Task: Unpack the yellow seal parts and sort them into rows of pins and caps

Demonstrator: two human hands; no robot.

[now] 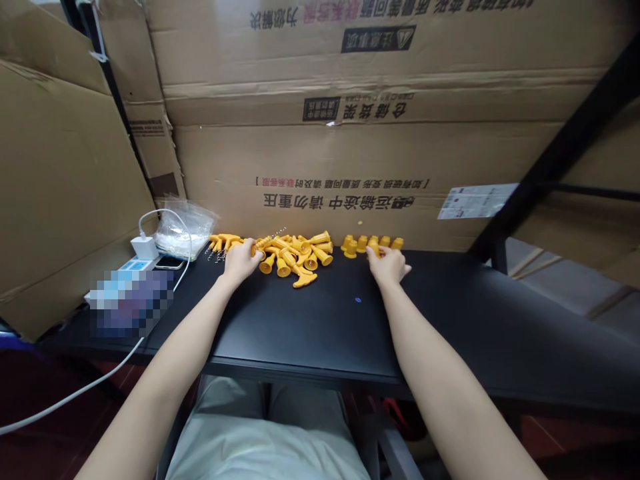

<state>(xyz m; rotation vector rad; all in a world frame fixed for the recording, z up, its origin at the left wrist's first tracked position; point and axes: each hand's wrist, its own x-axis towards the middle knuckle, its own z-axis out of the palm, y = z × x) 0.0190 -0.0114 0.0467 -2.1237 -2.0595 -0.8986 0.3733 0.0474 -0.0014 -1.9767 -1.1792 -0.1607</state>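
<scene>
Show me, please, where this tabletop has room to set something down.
The tabletop is bare between the forearms, before the yellow corkscrew pile, save a blue dot, and right of the right hand. Crowded: that pile by the left hand, and the left end, with white charger, phone and plastic bag.

We see yellow-orange plastic cones (288, 257) heaped at the far middle, with yellow-orange plastic cups (362, 244) to their right. Our flat black tabletop (300, 327) bears a small round blue dot (358, 300); at the far side, brown cardboard sheeting (300, 150) carries black and red lettering (300, 201). Near us are pale grey-green cloth trousers (260, 437).
</scene>
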